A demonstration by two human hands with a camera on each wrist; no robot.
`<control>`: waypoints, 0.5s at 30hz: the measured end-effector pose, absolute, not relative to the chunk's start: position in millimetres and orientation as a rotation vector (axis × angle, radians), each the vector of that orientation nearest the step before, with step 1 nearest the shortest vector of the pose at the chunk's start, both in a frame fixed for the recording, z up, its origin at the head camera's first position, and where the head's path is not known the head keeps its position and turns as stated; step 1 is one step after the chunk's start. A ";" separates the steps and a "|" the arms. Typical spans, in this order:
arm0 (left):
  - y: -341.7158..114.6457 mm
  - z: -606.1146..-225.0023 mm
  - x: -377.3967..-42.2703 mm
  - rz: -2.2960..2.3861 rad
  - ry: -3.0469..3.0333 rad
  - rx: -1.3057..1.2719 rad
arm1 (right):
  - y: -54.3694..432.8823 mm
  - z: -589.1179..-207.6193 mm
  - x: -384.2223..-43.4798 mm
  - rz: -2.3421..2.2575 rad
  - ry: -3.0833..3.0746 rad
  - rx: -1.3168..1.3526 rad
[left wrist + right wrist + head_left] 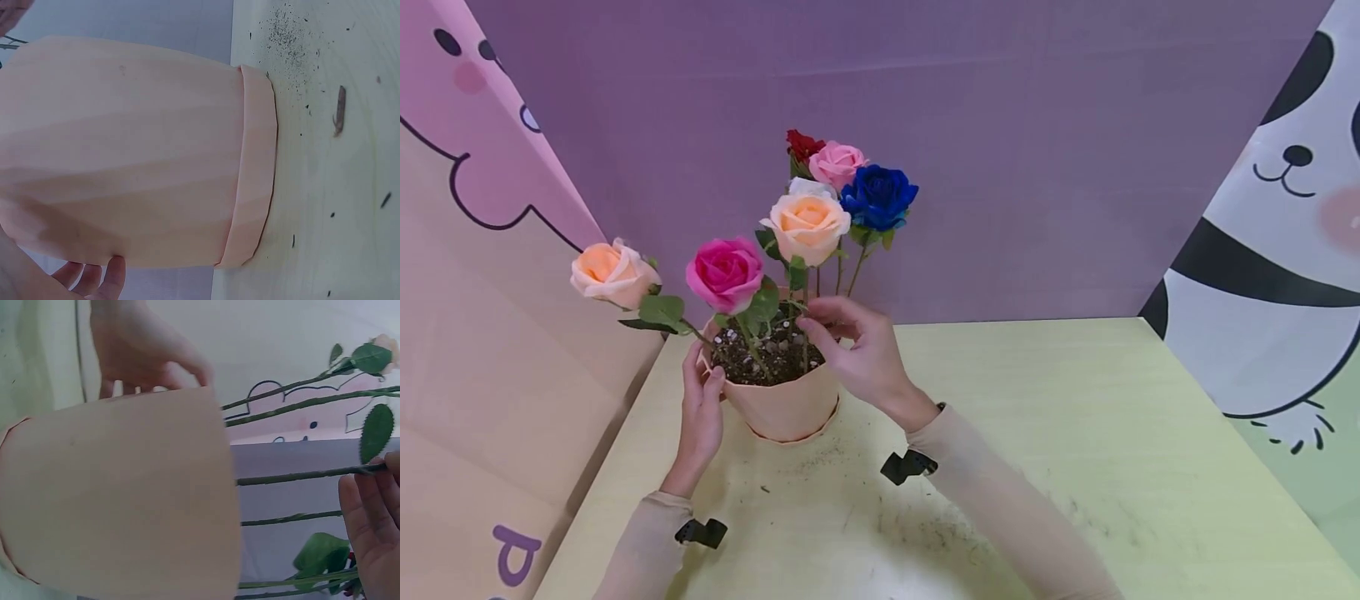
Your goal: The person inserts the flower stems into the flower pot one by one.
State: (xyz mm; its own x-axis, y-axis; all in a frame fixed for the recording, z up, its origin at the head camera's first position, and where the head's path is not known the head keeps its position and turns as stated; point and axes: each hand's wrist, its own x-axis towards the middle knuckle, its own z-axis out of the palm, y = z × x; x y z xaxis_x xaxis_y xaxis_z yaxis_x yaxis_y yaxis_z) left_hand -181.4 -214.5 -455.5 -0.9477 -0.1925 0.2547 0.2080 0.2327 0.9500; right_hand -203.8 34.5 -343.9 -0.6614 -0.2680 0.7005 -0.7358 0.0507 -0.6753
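A peach-coloured flower pot (782, 408) filled with dark soil (741, 354) stands on the table, and several roses rise from it. My left hand (702, 408) grips the pot's left side, thumb at the rim and fingers along the outer wall (112, 278). Over the pot's right side, my right hand (868, 354) pinches a green stem (300, 477) between thumb and fingers, below the central peach rose (808, 223). A magenta rose (725, 275) stands left of it, and another peach rose (612, 273) leans out over the left rim. Behind are blue (880, 197), pink (837, 164), white and red roses.
Soil crumbs (947, 533) and a small brown fragment (340, 109) are scattered on the pale table (1037, 400). A purple backdrop (1037, 167) stands behind, with a cartoon panel on the left and a panda panel (1277, 333) on the right.
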 end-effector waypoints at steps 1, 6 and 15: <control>-214.2 -455.6 -181.2 -1.768 -2.194 -0.013 | 33.2 -347.5 -205.6 1.616 -1.966 1.014; -213.6 -456.1 -180.9 -1.770 -2.190 -0.012 | 28.1 -362.8 -212.7 1.509 -2.009 1.044; -213.0 -457.4 -179.8 -1.755 -2.189 -0.009 | 22.1 -384.0 -226.1 1.473 -2.058 1.018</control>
State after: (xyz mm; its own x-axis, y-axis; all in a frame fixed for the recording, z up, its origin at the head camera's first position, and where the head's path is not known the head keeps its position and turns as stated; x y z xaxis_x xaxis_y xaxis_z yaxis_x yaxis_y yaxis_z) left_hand -179.8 -213.0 -457.4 -0.9441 -0.2011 0.2613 0.2113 0.2393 0.9477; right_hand -226.1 22.1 -384.0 -0.6485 -0.3224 0.6895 -0.7567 0.1745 -0.6301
